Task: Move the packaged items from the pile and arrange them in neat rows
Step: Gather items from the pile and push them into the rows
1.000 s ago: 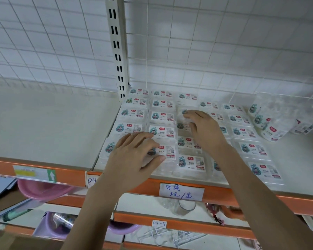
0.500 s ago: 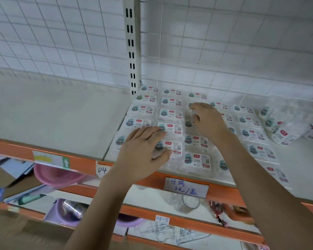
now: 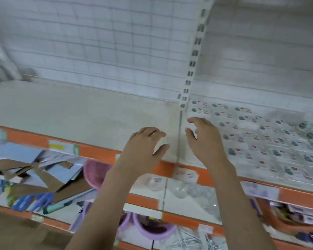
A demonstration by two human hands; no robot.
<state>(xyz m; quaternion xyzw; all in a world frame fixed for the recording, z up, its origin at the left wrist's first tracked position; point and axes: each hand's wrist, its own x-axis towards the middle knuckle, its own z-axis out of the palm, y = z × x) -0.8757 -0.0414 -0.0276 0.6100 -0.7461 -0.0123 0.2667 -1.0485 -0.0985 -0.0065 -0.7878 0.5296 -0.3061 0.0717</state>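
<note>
Left hand (image 3: 143,148): I see it released, holding nothing.
Right hand (image 3: 204,141): released, beside packaged items (image 3: 271,141).
Packaged items: blurred rows on shelf (image 3: 79,109); long axis unclear.

white wire-grid back wall (image 3: 101,51) | slotted upright (image 3: 193,56) – orange-edged shelves (image 3: 296,195)

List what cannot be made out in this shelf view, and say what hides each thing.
Head view, motion-blurred throughout:
- Printing on the packaged items: smeared, unreadable.
- The pile at the right: cut off by the frame edge, extent unknown.
- Packages under the right hand: covered, and whether the fingers touch one cannot be told.
- Writing on the price tag on the orange shelf edge: blurred.
- Left hand: whether it touches the shelf board is unclear.
</note>
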